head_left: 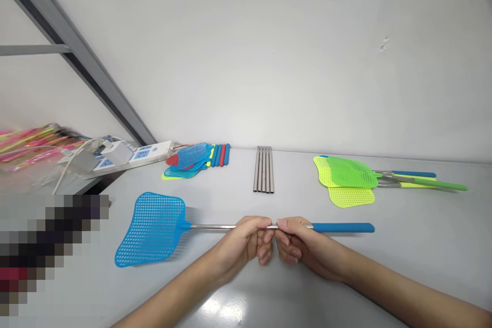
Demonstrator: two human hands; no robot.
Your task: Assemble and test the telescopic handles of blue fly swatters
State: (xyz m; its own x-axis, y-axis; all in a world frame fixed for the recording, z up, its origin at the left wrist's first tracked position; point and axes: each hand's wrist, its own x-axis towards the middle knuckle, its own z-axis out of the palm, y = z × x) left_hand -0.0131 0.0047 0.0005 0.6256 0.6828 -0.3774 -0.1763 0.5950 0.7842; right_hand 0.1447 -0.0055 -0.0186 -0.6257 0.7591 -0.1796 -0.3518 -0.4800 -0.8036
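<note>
A blue fly swatter (151,229) lies crosswise in front of me, its perforated head to the left and its blue grip (343,227) to the right. My left hand (248,238) pinches the metal rod (211,226) near the middle, between thumb and curled fingers. Close beside it, my right hand (302,241) pinches the same rod just left of the grip. The two thumbs nearly meet, with a short bit of rod showing between them. Part of the rod is hidden by my hands.
Several metal rods (263,170) stand in a row behind my hands. Loose swatter heads (192,156) and coloured grips (221,155) lie back left. Fly swatters (351,174) are piled at right. A power strip (151,152) and bagged coloured items (38,146) are far left.
</note>
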